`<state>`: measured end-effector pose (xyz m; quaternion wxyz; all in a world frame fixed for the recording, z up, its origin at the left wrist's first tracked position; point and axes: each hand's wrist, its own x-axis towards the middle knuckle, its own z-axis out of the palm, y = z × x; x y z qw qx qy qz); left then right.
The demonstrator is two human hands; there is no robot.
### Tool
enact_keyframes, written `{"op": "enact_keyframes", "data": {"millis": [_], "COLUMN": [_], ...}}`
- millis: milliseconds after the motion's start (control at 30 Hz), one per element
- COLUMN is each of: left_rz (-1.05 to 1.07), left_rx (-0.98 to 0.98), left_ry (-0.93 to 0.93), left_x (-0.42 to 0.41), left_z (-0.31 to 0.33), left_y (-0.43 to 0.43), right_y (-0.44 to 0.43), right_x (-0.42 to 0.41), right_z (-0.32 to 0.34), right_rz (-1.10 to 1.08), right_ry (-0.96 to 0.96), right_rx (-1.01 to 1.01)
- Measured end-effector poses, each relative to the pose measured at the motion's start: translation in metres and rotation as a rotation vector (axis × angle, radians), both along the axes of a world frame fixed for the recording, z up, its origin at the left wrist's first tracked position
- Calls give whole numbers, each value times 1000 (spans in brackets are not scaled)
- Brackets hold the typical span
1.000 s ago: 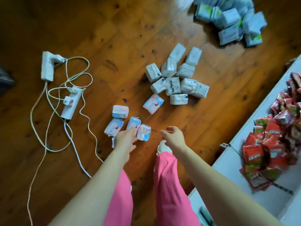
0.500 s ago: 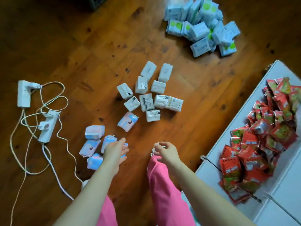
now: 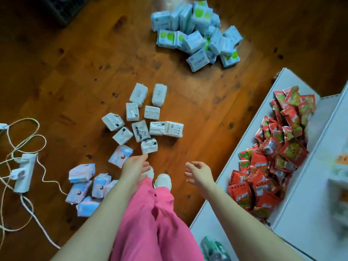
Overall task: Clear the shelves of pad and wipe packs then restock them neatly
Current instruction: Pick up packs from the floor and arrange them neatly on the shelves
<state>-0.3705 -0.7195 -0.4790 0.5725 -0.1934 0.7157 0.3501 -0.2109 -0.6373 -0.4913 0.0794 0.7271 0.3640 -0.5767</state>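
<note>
Both hands are held empty above the wooden floor point(image 3: 188, 102): the left hand point(image 3: 134, 167) and the right hand point(image 3: 198, 171) are seen with fingers loosely spread and nothing gripped. The pink-and-blue packs point(image 3: 81, 173) lie scattered just left of the left hand. The white packs point(image 3: 140, 131) are clustered just ahead of its fingertips, and the blue-and-green packs point(image 3: 195, 40) are heaped well ahead of both hands. Red sachets point(image 3: 273, 166) are piled on the white shelf point(image 3: 305, 223) to the right of the right hand. Gathering is judged to be next. Like packs are best collected together and stacked flat with faces one way, and the power strip point(image 3: 24, 172) far to the left is best avoided.
</note>
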Motion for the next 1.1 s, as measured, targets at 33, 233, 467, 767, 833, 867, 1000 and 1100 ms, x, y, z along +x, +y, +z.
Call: {"op": "enact_keyframes", "data": {"millis": [33, 233, 467, 767, 833, 867, 1000, 1100], "left_rz": [-8, -46, -149, -195, -172, -167, -185, -229], "left_rx": [4, 65, 184, 136, 102, 79, 51, 31], "left_ry": [5, 27, 61, 119, 144, 151, 164, 168], "left_x": [-4, -30, -39, -21, -15, -12, -1, -1], "left_z": [6, 55, 91, 70, 60, 57, 50, 41], "left_y": [6, 67, 171, 357, 402, 423, 494, 531], "right_y": [8, 78, 172, 360, 410, 433, 509, 546], "right_x": [-4, -34, -51, -7, 5, 11, 25, 22], "right_z": [8, 70, 116, 82, 71, 66, 50, 38], "right_rz": [-7, -91, -134, -231, -220, -214, -192, -157], "right_ry": [7, 92, 177, 193, 190, 181, 175, 169], "right_rx": [4, 106, 218, 153, 124, 109, 93, 76]}}
